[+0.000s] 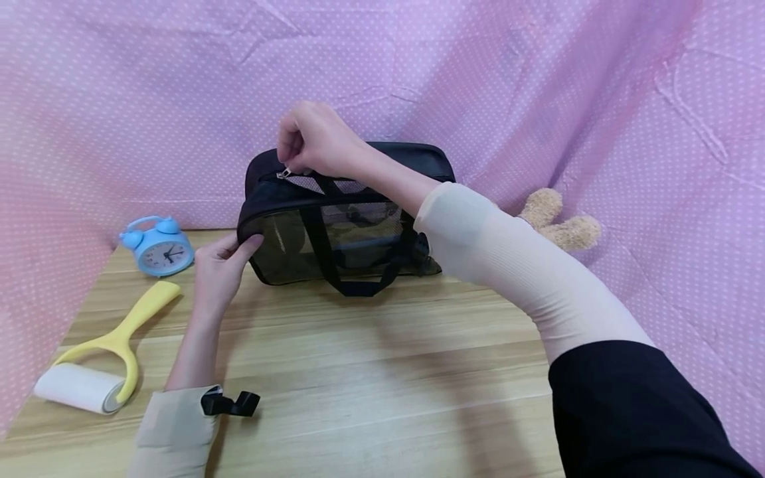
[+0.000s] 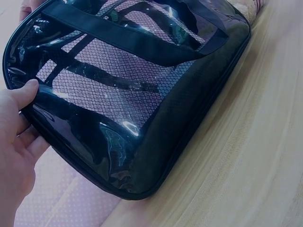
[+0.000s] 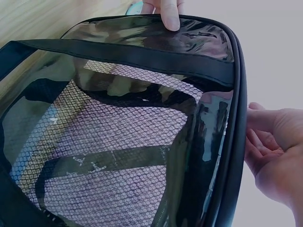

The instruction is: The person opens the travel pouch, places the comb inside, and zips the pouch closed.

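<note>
A black zip bag (image 1: 287, 249) with see-through panels, dark trim and strap handles stands at the back of the table. My left hand (image 1: 215, 272) pinches its left edge, thumb on the front panel; the left wrist view shows this thumb (image 2: 29, 91) on the clear panel. Above the bag's left top end, my right hand (image 1: 323, 139) pinches the metal zipper pull (image 1: 283, 174). To the right of the pull the top looks parted. In the right wrist view, my right hand (image 3: 279, 146) is beyond the bag's rim, its fingertips partly hidden.
Left of the bag stands a blue alarm clock (image 1: 164, 255). Nearer lies a lint roller (image 1: 80, 387) with a yellow handle. Tan plush parts (image 1: 568, 232) show behind my right forearm. Pink dotted cloth (image 1: 179, 79) hangs behind the wooden table (image 1: 358, 385).
</note>
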The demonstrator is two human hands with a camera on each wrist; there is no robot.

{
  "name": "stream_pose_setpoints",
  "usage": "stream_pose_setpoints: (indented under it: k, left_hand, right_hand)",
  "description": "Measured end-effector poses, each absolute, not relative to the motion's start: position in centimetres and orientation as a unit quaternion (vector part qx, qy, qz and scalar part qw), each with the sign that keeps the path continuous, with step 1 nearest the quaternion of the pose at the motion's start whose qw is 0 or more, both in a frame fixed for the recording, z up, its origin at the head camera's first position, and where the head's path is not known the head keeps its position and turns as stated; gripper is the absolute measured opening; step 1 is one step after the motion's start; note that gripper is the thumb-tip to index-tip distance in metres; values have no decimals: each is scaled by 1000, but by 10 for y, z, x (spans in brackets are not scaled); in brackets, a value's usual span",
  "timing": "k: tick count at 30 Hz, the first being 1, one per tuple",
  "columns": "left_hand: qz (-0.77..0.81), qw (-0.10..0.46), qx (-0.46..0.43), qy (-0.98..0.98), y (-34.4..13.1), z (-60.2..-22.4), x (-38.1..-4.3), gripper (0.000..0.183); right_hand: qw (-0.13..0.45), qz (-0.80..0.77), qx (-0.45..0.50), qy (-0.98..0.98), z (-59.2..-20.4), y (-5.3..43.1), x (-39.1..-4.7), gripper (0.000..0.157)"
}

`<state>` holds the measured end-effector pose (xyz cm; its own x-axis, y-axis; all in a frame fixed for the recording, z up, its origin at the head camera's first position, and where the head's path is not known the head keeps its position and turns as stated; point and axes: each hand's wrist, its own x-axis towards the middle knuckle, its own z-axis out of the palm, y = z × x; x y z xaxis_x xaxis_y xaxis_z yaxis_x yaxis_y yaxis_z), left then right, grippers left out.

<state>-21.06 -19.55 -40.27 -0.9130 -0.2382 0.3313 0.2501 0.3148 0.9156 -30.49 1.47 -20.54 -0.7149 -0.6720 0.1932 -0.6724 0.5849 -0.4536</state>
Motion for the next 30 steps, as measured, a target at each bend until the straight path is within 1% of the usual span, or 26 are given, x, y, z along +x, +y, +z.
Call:
stream_pose_setpoints:
  k: [12,20,26,30]
  left_hand:
    - [-588,206,6,-782,-194,-401,-210,29]
    - [-590,205,7,-781,-195,-401,-212,29]
    - [-591,203,10,-781,-195,-400,-212,28]
    - [-594,202,8,-779,-194,-400,-212,28]
  right_hand:
    - [-27,273,329,-904,-203,40,-310,8]
    - [-46,296,324,-897,-199,57,-316,5]
    - [-71,307,296,-902,-195,69,-318,9]
    - [-67,315,286,-902,-196,75,-318,12]
